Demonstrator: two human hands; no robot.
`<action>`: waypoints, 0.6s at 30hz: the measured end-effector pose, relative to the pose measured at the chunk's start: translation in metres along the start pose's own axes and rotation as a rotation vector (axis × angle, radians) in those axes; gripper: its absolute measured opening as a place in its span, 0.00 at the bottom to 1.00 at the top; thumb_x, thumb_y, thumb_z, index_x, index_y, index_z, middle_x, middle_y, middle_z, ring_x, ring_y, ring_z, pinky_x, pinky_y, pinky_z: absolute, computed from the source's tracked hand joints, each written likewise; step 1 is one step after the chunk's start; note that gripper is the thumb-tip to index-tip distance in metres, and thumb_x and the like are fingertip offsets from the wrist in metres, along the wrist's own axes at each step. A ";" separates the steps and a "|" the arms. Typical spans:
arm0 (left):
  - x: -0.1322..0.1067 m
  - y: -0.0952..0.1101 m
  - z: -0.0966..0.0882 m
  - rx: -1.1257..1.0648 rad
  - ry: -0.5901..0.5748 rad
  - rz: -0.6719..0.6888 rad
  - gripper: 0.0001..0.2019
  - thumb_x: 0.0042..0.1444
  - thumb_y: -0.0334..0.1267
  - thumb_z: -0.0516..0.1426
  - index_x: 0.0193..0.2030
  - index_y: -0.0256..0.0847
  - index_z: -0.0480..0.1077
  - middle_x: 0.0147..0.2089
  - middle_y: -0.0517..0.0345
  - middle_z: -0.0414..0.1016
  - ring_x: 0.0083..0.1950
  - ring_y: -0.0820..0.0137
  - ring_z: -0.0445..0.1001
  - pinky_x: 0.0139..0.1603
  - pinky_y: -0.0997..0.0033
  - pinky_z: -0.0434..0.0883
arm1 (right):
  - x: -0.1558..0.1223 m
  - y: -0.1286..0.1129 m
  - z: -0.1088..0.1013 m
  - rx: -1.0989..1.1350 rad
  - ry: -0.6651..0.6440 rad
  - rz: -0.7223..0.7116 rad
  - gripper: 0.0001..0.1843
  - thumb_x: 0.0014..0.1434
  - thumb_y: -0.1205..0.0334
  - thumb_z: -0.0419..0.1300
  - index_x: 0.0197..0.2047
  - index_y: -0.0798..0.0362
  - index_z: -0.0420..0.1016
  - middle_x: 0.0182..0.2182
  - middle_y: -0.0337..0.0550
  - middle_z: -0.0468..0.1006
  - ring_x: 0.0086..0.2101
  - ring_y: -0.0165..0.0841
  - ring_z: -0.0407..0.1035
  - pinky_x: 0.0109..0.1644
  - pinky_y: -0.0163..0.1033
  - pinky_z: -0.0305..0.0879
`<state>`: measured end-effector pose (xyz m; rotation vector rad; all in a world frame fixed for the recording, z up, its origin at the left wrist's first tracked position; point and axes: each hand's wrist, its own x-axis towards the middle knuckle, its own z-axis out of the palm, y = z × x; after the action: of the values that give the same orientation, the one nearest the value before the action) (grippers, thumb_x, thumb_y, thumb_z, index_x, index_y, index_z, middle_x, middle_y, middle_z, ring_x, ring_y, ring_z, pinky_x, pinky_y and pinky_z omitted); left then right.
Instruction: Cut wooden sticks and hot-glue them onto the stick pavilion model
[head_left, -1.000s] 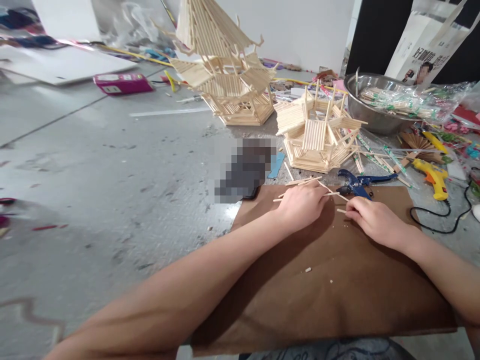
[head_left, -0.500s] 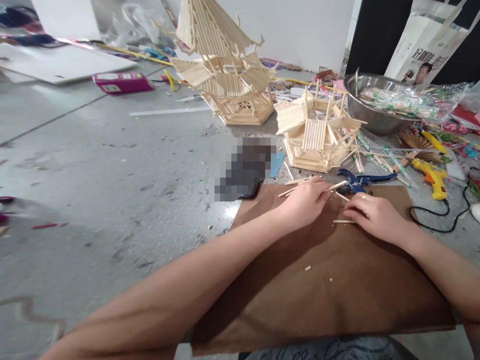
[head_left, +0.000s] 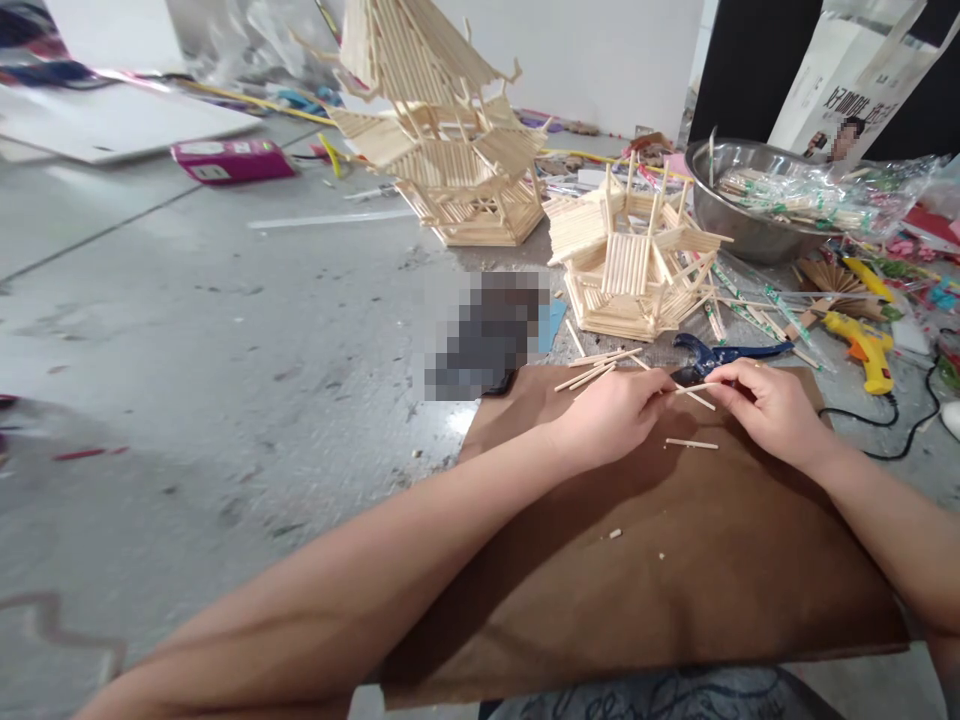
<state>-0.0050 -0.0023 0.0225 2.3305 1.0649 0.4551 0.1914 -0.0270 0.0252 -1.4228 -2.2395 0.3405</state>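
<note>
The stick (head_left: 693, 388) is slim, pale and straight, bare wood like the others lying about, its two ends hidden in the fingers. It is held level over the far part of a brown sheet (head_left: 712, 590), near the blue-handled cutter (head_left: 716, 357). The left hand (head_left: 624, 410) pinches one end between thumb and fingers, and the right hand (head_left: 776, 405) pinches the other, so only a short length shows between them. Another short stick (head_left: 691, 444) lies on the sheet nearer the person, and a loose cluster of sticks (head_left: 589, 376) sits just beyond the left wrist. A small offcut (head_left: 616, 534) rests on the brown, which spreads over the person's lap side and onto a grey, speckled floor (head_left: 247, 350). Beyond stand a low many-sided wooden structure (head_left: 627, 265), with slatted panels and bare posts, and a taller one (head_left: 472, 165) with a peaked roof. To the right I see a yellow glue gun (head_left: 866, 350) with a black cord, and a steel bowl (head_left: 739, 225) of wrapped sticks. The wrappers carry green print too small to read. A white paper bag (head_left: 806, 95) behind shows dark Chinese characters, beginning 好咖啡; the rest I can't make out.
</note>
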 end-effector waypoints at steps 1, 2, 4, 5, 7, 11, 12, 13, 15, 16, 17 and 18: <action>0.000 -0.001 0.000 0.019 -0.005 0.011 0.13 0.57 0.33 0.47 0.40 0.37 0.71 0.37 0.54 0.76 0.36 0.71 0.72 0.37 0.74 0.66 | 0.001 0.002 -0.003 -0.014 -0.043 0.005 0.11 0.58 0.58 0.50 0.35 0.53 0.71 0.31 0.41 0.74 0.32 0.28 0.67 0.36 0.32 0.59; 0.000 -0.002 0.000 0.037 -0.018 0.033 0.13 0.57 0.33 0.47 0.40 0.38 0.71 0.36 0.55 0.76 0.37 0.71 0.72 0.38 0.74 0.66 | 0.002 0.005 -0.006 -0.037 -0.096 0.011 0.11 0.57 0.57 0.51 0.35 0.52 0.71 0.31 0.40 0.74 0.31 0.28 0.67 0.36 0.33 0.59; 0.001 -0.002 -0.001 0.075 -0.059 0.092 0.13 0.57 0.33 0.47 0.39 0.39 0.72 0.37 0.55 0.76 0.38 0.71 0.72 0.39 0.74 0.66 | 0.003 0.010 -0.012 -0.098 -0.203 0.025 0.12 0.55 0.53 0.53 0.36 0.52 0.71 0.30 0.40 0.74 0.30 0.28 0.67 0.33 0.33 0.58; 0.000 -0.001 0.000 0.099 -0.085 0.112 0.13 0.57 0.33 0.47 0.38 0.39 0.73 0.37 0.55 0.75 0.39 0.71 0.72 0.40 0.74 0.66 | 0.004 0.012 -0.015 -0.125 -0.247 0.037 0.14 0.53 0.51 0.54 0.37 0.52 0.71 0.29 0.39 0.74 0.29 0.28 0.66 0.32 0.33 0.57; -0.001 0.001 0.000 0.162 -0.131 0.114 0.13 0.57 0.34 0.47 0.37 0.38 0.73 0.37 0.54 0.75 0.38 0.70 0.72 0.39 0.73 0.66 | 0.006 0.014 -0.021 -0.138 -0.309 0.061 0.15 0.52 0.49 0.55 0.36 0.51 0.71 0.26 0.38 0.73 0.27 0.28 0.65 0.30 0.33 0.56; -0.003 0.006 0.003 0.256 -0.214 0.095 0.14 0.57 0.35 0.47 0.36 0.40 0.74 0.35 0.54 0.74 0.36 0.68 0.72 0.36 0.71 0.67 | 0.006 0.009 -0.027 -0.127 -0.388 0.055 0.12 0.54 0.53 0.54 0.31 0.51 0.71 0.26 0.38 0.74 0.27 0.28 0.66 0.31 0.33 0.56; -0.003 0.006 0.004 0.264 -0.226 0.102 0.14 0.57 0.35 0.47 0.36 0.40 0.74 0.35 0.54 0.74 0.36 0.68 0.72 0.35 0.71 0.67 | 0.005 0.006 -0.026 -0.149 -0.419 0.039 0.11 0.54 0.54 0.54 0.30 0.51 0.71 0.27 0.38 0.74 0.28 0.28 0.66 0.32 0.33 0.56; -0.004 0.006 0.005 0.268 -0.233 0.111 0.14 0.57 0.34 0.47 0.36 0.40 0.74 0.35 0.54 0.74 0.36 0.68 0.72 0.35 0.71 0.67 | 0.004 0.004 -0.024 -0.178 -0.458 0.019 0.10 0.54 0.55 0.53 0.31 0.51 0.71 0.28 0.38 0.75 0.29 0.29 0.67 0.32 0.34 0.56; -0.005 0.005 0.009 0.272 -0.228 0.122 0.14 0.57 0.34 0.47 0.35 0.39 0.73 0.35 0.53 0.74 0.36 0.67 0.72 0.36 0.70 0.67 | 0.002 -0.002 -0.019 -0.245 -0.530 -0.024 0.09 0.55 0.55 0.53 0.32 0.50 0.70 0.31 0.38 0.75 0.31 0.30 0.68 0.32 0.35 0.55; -0.005 0.004 0.010 0.273 -0.222 0.130 0.13 0.57 0.35 0.47 0.35 0.38 0.73 0.35 0.52 0.73 0.36 0.67 0.72 0.36 0.70 0.67 | 0.000 -0.005 -0.016 -0.280 -0.555 -0.040 0.09 0.55 0.56 0.53 0.33 0.50 0.70 0.32 0.39 0.75 0.32 0.31 0.68 0.31 0.35 0.55; -0.005 0.004 0.012 0.275 -0.216 0.136 0.13 0.57 0.35 0.47 0.34 0.38 0.72 0.35 0.52 0.73 0.36 0.66 0.72 0.36 0.69 0.68 | -0.001 -0.007 -0.013 -0.316 -0.569 -0.049 0.08 0.55 0.56 0.53 0.33 0.50 0.69 0.33 0.40 0.75 0.33 0.32 0.68 0.31 0.35 0.54; -0.006 0.003 0.014 0.279 -0.211 0.142 0.12 0.56 0.35 0.47 0.33 0.37 0.72 0.35 0.51 0.73 0.36 0.66 0.72 0.35 0.69 0.68 | -0.002 -0.008 -0.010 -0.349 -0.580 -0.053 0.08 0.56 0.57 0.52 0.33 0.51 0.69 0.33 0.40 0.75 0.33 0.33 0.69 0.30 0.35 0.54</action>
<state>0.0000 -0.0129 0.0128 2.6409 0.9144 0.1109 0.1907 -0.0331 0.0371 -1.5813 -2.9156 0.3976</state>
